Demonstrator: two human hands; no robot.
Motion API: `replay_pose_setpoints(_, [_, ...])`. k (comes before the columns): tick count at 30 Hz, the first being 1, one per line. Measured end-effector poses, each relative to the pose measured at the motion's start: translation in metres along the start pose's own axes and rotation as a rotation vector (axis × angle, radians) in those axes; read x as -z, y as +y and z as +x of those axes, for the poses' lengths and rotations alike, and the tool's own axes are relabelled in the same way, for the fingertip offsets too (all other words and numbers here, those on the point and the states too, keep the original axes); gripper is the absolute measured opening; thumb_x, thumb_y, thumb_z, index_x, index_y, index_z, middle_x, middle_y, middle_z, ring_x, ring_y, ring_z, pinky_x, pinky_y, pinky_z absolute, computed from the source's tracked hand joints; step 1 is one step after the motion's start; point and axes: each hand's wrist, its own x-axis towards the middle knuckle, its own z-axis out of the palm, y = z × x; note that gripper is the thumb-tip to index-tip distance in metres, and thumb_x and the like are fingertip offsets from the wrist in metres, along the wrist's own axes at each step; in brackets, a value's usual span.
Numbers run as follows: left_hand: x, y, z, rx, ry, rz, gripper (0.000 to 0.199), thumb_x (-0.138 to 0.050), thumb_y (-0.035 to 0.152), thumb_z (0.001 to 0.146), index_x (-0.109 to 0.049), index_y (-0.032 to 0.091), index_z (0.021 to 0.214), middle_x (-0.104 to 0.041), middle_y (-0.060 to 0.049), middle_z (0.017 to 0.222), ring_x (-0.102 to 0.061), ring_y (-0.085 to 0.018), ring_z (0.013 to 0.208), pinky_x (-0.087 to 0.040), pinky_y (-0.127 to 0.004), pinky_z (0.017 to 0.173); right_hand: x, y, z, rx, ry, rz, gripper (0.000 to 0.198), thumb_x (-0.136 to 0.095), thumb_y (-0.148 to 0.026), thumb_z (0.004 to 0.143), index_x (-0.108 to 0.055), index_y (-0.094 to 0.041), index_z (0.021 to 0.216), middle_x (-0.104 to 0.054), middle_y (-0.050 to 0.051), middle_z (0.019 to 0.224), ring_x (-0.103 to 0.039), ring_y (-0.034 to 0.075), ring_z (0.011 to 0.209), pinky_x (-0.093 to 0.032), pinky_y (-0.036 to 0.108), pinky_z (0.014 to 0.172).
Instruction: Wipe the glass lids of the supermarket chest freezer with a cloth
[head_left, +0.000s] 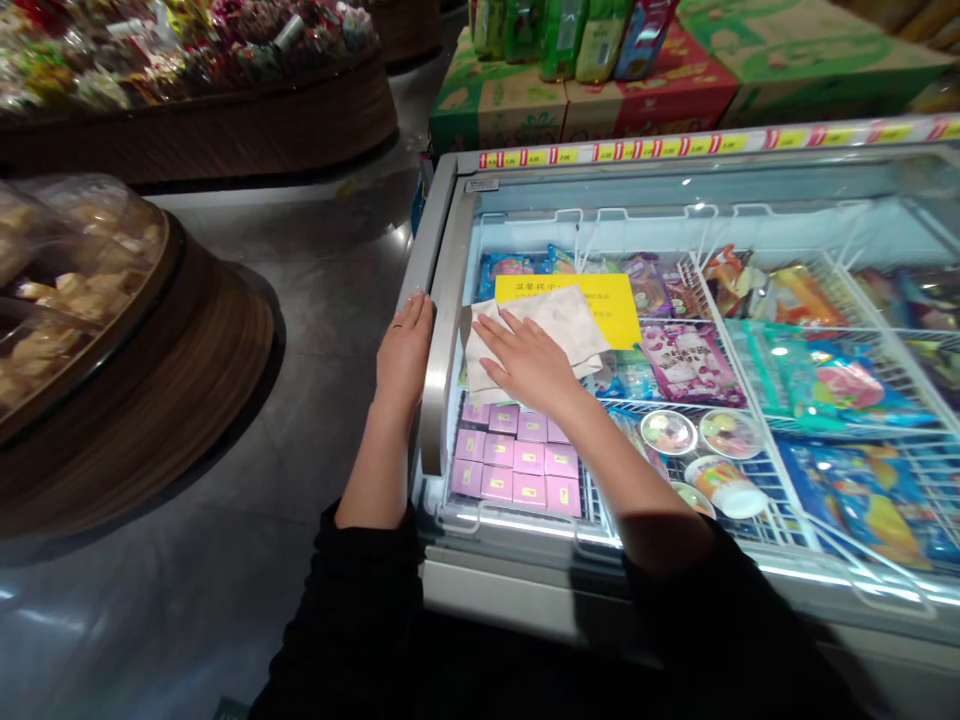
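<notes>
Right hand flat on cloth, left hand on freezer frame

Two hands, one cloth. Right hand (529, 362): fingers spread, palm down on the white cloth (570, 320). Cloth lies on the glass top (540, 192) near its left edge, overlapping one yellow sign (621, 312). Left hand (403, 355): fingers close together, laid on the freezer's outer left frame (426, 262), just beside the metal strip (435, 425). Under glass: about twelve pink boxes (529, 457), four cups (731, 433), one partly hidden. Room: glass continues right past the sign; floor (315, 430) separates freezer and round stand (187, 400).
</notes>
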Motion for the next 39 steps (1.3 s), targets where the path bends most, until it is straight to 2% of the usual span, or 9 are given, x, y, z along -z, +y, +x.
replay_pose_setpoints(5, [0.002, 0.006, 0.001, -0.008, 0.015, 0.004, 0.057, -0.035, 0.000, 0.103, -0.050, 0.014, 0.156, -0.042, -0.015, 0.169, -0.037, -0.026, 0.159, -0.032, -0.044, 0.133, 0.000, 0.007, 0.013, -0.190, 0.061, -0.050, 0.065, -0.032, -0.040, 0.109, -0.034, -0.011, 0.168, -0.035, 0.012, 0.174, -0.027, 0.034, 0.162, -0.024, 0.057, 0.132])
replay_pose_setpoints(12, [0.008, 0.017, 0.000, -0.001, 0.030, 0.034, 0.054, -0.040, 0.001, 0.104, -0.051, 0.012, 0.156, -0.045, -0.017, 0.167, -0.040, -0.026, 0.158, -0.036, -0.040, 0.131, -0.003, 0.003, -0.004, -0.010, -0.005, -0.025, 0.064, -0.035, -0.045, 0.109, -0.035, -0.022, 0.168, -0.036, 0.004, 0.174, -0.025, 0.031, 0.163, -0.027, 0.056, 0.132])
replay_pose_setpoints(15, [0.011, 0.019, 0.000, 0.018, 0.019, 0.021, 0.055, -0.041, -0.001, 0.102, -0.053, 0.012, 0.155, -0.045, -0.015, 0.167, -0.042, -0.026, 0.157, -0.036, -0.040, 0.131, -0.003, 0.005, -0.004, -0.080, 0.002, -0.033, 0.065, -0.035, -0.046, 0.109, -0.035, -0.019, 0.168, -0.035, 0.007, 0.174, -0.025, 0.032, 0.163, -0.027, 0.056, 0.132])
replay_pose_setpoints(18, [0.013, 0.020, 0.000, 0.023, 0.024, -0.015, 0.057, -0.039, -0.003, 0.100, -0.054, 0.011, 0.154, -0.045, -0.015, 0.166, -0.042, -0.025, 0.157, -0.036, -0.040, 0.131, -0.004, -0.001, 0.016, -0.178, 0.037, -0.065, 0.065, -0.035, -0.041, 0.108, -0.036, -0.014, 0.167, -0.034, 0.009, 0.174, -0.026, 0.034, 0.163, -0.025, 0.058, 0.132])
replay_pose_setpoints(21, [0.012, 0.019, 0.002, 0.010, 0.041, -0.065, 0.060, -0.040, -0.005, 0.097, -0.054, 0.011, 0.154, -0.047, -0.016, 0.165, -0.043, -0.025, 0.156, -0.036, -0.041, 0.130, -0.007, -0.012, 0.029, -0.130, 0.020, -0.062, 0.063, -0.033, -0.036, 0.107, -0.039, -0.012, 0.166, -0.035, 0.009, 0.174, -0.026, 0.034, 0.163, -0.025, 0.057, 0.132])
replay_pose_setpoints(26, [0.006, 0.014, 0.006, 0.009, 0.056, -0.131, 0.068, -0.042, -0.008, 0.091, -0.053, 0.010, 0.155, -0.047, -0.018, 0.165, -0.042, -0.026, 0.157, -0.034, -0.042, 0.131, -0.007, -0.007, 0.013, -0.047, 0.005, -0.015, 0.063, -0.029, -0.038, 0.108, -0.039, -0.017, 0.166, -0.036, 0.005, 0.174, -0.027, 0.029, 0.163, -0.029, 0.053, 0.132])
replay_pose_setpoints(29, [0.003, 0.013, 0.008, 0.022, 0.069, -0.158, 0.069, -0.039, -0.009, 0.090, -0.054, 0.011, 0.155, -0.048, -0.016, 0.164, -0.043, -0.025, 0.156, -0.034, -0.043, 0.131, -0.005, 0.003, 0.014, -0.109, 0.006, -0.019, 0.064, -0.029, -0.038, 0.108, -0.037, -0.014, 0.167, -0.035, 0.008, 0.174, -0.026, 0.030, 0.163, -0.028, 0.055, 0.131])
replay_pose_setpoints(33, [0.002, 0.013, 0.009, 0.035, 0.077, -0.171, 0.068, -0.037, -0.008, 0.093, -0.056, 0.014, 0.154, -0.050, -0.014, 0.164, -0.044, -0.024, 0.156, -0.034, -0.042, 0.131, -0.005, 0.001, 0.033, -0.194, 0.020, -0.046, 0.065, -0.028, -0.035, 0.107, -0.036, -0.010, 0.167, -0.033, 0.010, 0.175, -0.024, 0.033, 0.163, -0.027, 0.057, 0.132])
replay_pose_setpoints(39, [0.006, 0.011, 0.012, 0.031, 0.065, -0.150, 0.060, -0.043, -0.002, 0.098, -0.055, 0.013, 0.155, -0.053, -0.013, 0.163, -0.046, -0.022, 0.155, -0.036, -0.036, 0.129, -0.007, -0.004, 0.018, -0.032, -0.010, -0.017, 0.063, -0.029, -0.037, 0.108, -0.039, -0.015, 0.166, -0.036, 0.006, 0.174, -0.026, 0.028, 0.163, -0.028, 0.051, 0.132])
